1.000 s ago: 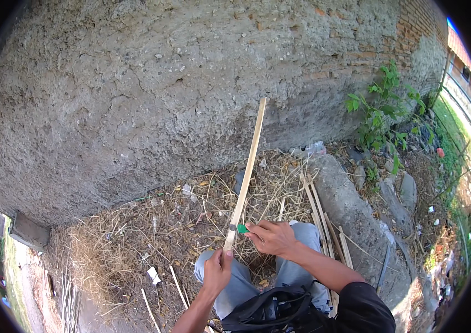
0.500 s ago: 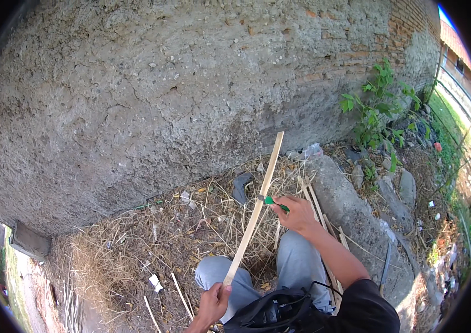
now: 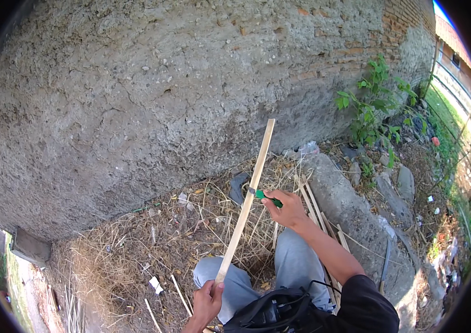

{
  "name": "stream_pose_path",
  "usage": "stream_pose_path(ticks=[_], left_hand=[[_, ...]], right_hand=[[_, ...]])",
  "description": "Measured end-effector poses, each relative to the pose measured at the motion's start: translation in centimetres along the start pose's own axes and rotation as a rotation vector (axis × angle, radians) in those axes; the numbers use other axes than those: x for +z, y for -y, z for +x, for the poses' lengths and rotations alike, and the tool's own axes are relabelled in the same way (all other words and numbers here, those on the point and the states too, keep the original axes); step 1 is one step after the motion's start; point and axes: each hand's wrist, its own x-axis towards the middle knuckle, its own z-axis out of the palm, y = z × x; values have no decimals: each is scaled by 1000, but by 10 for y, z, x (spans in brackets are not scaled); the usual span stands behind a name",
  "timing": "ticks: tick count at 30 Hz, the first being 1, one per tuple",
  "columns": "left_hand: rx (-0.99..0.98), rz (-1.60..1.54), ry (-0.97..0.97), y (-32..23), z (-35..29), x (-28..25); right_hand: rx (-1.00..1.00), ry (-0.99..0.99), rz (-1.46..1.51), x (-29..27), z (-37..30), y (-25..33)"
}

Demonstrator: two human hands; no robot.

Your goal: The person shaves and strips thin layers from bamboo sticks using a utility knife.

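Wooden strip (image 3: 238, 232) slants, left hand (image 3: 206, 301) low, right hand (image 3: 286, 208) forward.

Green handle (image 3: 260, 194) partly hidden within the right hand (image 3: 289, 211).

A short black fabric sleeve (image 3: 369, 304) covers the upper arm at the lower right of the frame, leaving the forearm, right hand (image 3: 285, 209) and left hand (image 3: 206, 301) bare. Faded grey-blue trousers (image 3: 293, 258) and a black fabric bag (image 3: 271, 312) with a thin looping cord (image 3: 324, 283) fill the bottom centre.
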Motion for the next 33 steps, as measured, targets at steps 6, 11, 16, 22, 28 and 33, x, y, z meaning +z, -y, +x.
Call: stream_pose_path(ticks=[6, 11, 16, 22, 28, 33], left_hand=[[-57, -124, -17, -7, 26, 11], [-37, -214, -30, -15, 60, 26], [51, -295, 14, -33, 78, 33], [58, -243, -28, -31, 66, 44], [75, -111, -8, -42, 56, 27], [83, -120, -68, -42, 49, 23]], right_hand=[[581, 291, 674, -11, -24, 36], [-58, 216, 227, -2, -57, 79], [-111, 247, 63, -6, -65, 78], [-170, 159, -56, -9, -56, 67], [-222, 132, -69, -5, -54, 61], [-259, 131, -78, 2, -50, 61]])
